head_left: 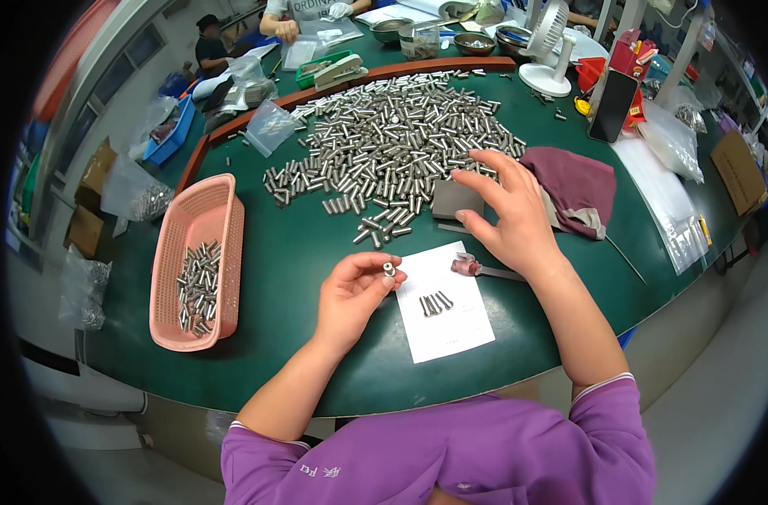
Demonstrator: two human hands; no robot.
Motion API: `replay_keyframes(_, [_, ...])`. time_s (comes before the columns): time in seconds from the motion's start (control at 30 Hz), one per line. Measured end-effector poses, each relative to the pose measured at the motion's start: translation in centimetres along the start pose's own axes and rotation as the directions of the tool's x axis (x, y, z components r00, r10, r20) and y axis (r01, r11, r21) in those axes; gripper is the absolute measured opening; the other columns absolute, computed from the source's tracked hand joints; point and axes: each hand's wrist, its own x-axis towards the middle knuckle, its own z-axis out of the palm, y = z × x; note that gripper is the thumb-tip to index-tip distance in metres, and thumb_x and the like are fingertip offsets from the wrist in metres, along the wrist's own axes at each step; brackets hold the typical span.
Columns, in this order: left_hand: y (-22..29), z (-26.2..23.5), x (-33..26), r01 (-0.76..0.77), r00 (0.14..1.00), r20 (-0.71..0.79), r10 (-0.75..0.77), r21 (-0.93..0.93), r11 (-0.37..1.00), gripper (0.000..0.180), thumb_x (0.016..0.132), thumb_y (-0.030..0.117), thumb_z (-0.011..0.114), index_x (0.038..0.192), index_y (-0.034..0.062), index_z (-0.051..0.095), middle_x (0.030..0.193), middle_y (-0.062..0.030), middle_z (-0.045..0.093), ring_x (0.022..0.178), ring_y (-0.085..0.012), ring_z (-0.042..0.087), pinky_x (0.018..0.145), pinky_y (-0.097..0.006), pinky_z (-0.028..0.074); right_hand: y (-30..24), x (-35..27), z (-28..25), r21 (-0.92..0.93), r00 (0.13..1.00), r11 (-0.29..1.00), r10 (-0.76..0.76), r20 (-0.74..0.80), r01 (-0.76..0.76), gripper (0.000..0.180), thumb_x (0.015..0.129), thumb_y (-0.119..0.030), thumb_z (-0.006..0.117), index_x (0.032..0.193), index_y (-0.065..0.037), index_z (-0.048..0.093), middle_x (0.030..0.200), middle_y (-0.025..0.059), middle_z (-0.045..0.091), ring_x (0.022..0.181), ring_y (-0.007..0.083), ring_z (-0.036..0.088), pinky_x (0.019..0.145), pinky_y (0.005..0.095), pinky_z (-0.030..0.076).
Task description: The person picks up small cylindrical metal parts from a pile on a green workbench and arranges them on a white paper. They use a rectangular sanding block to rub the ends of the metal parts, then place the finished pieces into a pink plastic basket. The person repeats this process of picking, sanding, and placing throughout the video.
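Now 1 small metal pin (389, 268) is pinched in the left hand (350, 295); the right hand (506, 215), fingers spread and empty, is best kept low over the pin pile (392, 143), upper middle.

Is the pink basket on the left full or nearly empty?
Nearly empty. The pink basket holds only a thin layer of small metal cylinders toward its near end; the far end shows bare mesh bottom.
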Motion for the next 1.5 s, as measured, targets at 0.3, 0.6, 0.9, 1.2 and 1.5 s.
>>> replay_keyframes(0.3, [-0.2, -0.1, 0.2, -0.138, 0.990, 0.016, 0.138, 0.037, 0.990, 0.016, 0.090, -0.007, 0.060, 0.105, 0.0006, 0.058, 0.111, -0.0119, 0.059, 0.098, -0.0219, 0.067, 0.087, -0.033, 0.056, 2.5, 0.0, -1.0, -0.177, 0.973, 0.972, 0.121, -0.196, -0.157, 0.034, 0.077, -0.008, 0.068, 0.110, -0.014, 0.066, 0.113, 0.0064, 0.058, 0.108, 0.0273, 0.055, 0.091, 0.0415, 0.042])
replay_keyframes(0.6, [0.1, -0.2, -0.1, -0.156, 0.988, 0.050, 0.148, 0.219, 0.963, 0.017, 0.089, -0.005, 0.062, 0.102, 0.0036, 0.056, 0.104, -0.0068, 0.061, 0.099, -0.0191, 0.064, 0.087, -0.031, 0.051, 1.2, -0.2, -0.9, -0.114, 0.998, 0.993, 0.021, -0.060, -0.028, 0.014, 0.075, -0.009, 0.066, 0.088, -0.014, 0.068, 0.092, 0.0011, 0.060, 0.093, 0.0228, 0.057, 0.079, 0.0388, 0.042])
replay_keyframes(0.9, [1.2, 1.8, -1.3, -0.081, 0.996, 0.074, 0.040, 0.723, 0.686, 0.019, 0.078, -0.001, 0.073, 0.096, 0.0033, 0.068, 0.087, -0.0026, 0.059, 0.075, -0.0100, 0.056, 0.068, -0.023, 0.048, 2.7, -0.2, -2.7, -0.205, 0.982, 0.962, 0.164, -0.091, -0.179, 0.010, 0.078, -0.012, 0.066, 0.087, -0.012, 0.069, 0.086, 0.0045, 0.064, 0.088, 0.0268, 0.060, 0.077, 0.0421, 0.047])
replay_keyframes(1.2, [0.8, 2.3, -1.9, -0.163, 0.987, 0.149, 0.065, 0.876, 0.454, 0.031, 0.079, 0.003, 0.072, 0.109, 0.0017, 0.065, 0.082, -0.0044, 0.057, 0.068, -0.0139, 0.055, 0.065, -0.026, 0.049, 5.8, 0.4, -5.2, -0.127, 0.894, 0.949, 0.221, -0.389, -0.290, 0.018, 0.081, -0.012, 0.066, 0.098, -0.013, 0.069, 0.085, 0.0043, 0.064, 0.083, 0.0243, 0.061, 0.076, 0.0377, 0.050])
replay_keyframes(1.5, [0.9, 2.9, -2.6, -0.238, 0.965, 0.258, 0.039, 0.810, 0.535, 0.073, 0.072, 0.003, 0.078, 0.137, 0.0018, 0.045, 0.108, -0.0102, 0.056, 0.076, -0.0143, 0.055, 0.069, -0.028, 0.050, 5.7, 0.1, -2.6, 0.035, 0.940, 0.975, 0.220, -0.261, -0.219, 0.021, 0.081, -0.010, 0.064, 0.101, -0.011, 0.069, 0.083, 0.0039, 0.064, 0.074, 0.0205, 0.062, 0.072, 0.0343, 0.050])
